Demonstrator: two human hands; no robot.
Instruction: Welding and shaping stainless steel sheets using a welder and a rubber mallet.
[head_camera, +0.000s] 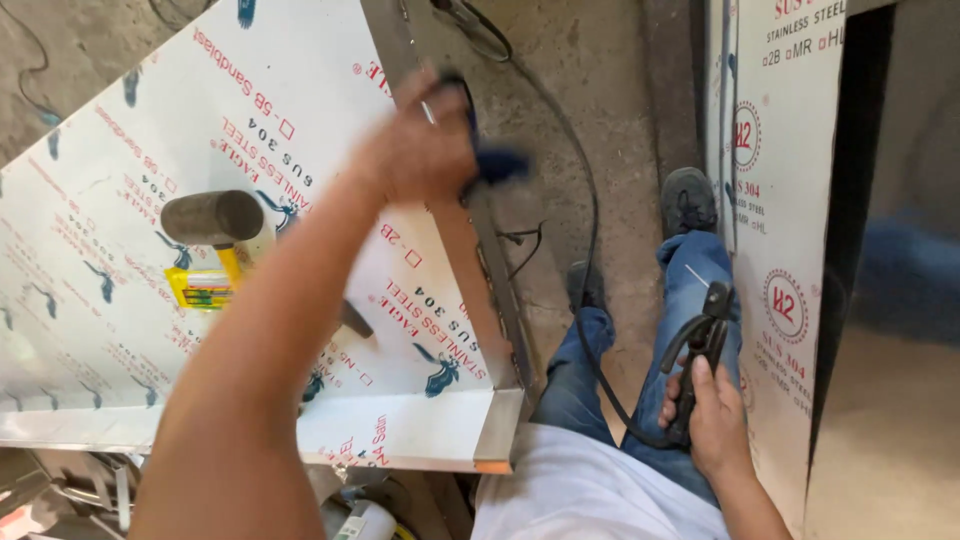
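I count two hands, one hammer and two film-wrapped steel sheets in my view. My left hand (415, 140), blurred in the upper middle of the frame, is closed around a dark blue tool or cloth (495, 160); I cannot tell which, only that its dark end sticks out to the right of my fingers, right over the bare metal rim of the sheet. My right hand (712, 415), at the lower right, is wrapped round the black handle of a welding electrode holder (700, 355), whose black cable (590, 250) loops up across the grey concrete floor (590, 90). The big stainless steel sheet covered in white printed protective film (120, 180) fills the left half as my work surface; its right edge is folded up into a shiny raised lip (500, 290) that ends in a corner at lower centre. One grey-headed mallet with a yellow handle (212, 225) lies on that film, partly behind my forearm. A second film-covered panel (790, 200) stands upright along the right side. Between the lip and that panel is a narrow strip of floor, taken up by my blue-jeaned legs and two dark shoes (688, 200).
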